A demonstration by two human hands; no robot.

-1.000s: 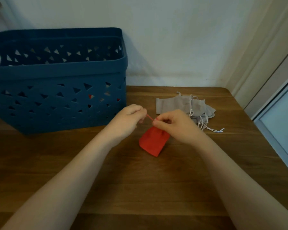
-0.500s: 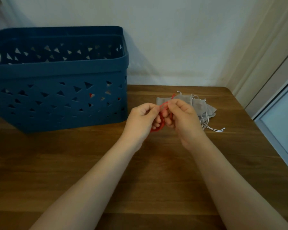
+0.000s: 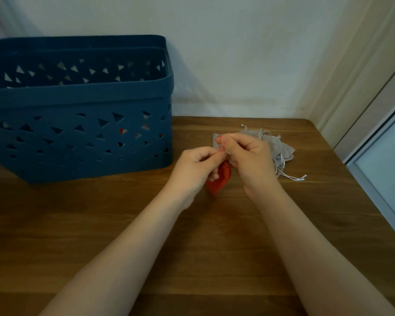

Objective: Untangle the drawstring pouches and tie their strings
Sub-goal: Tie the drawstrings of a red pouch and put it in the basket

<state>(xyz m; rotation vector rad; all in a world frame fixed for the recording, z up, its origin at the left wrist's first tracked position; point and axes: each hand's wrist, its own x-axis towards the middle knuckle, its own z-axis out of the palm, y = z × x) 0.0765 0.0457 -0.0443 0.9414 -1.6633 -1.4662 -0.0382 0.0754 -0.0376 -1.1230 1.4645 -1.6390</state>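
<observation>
Left hand [image 3: 197, 166] and right hand [image 3: 249, 156] pinching red string [image 3: 221, 145], fingers curled; red pouch [image 3: 218, 181] dangling free, likely for knotting; grey pouches [image 3: 276, 144] parked behind.

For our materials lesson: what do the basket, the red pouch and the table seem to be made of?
Blue basket: likely moulded plastic, matte, with crisp triangular cut-outs. Red pouch: soft fabric, probably; it bunches and hangs limp. Table: wood or wood-look laminate, showing brown grain streaks with a slight sheen.
</observation>
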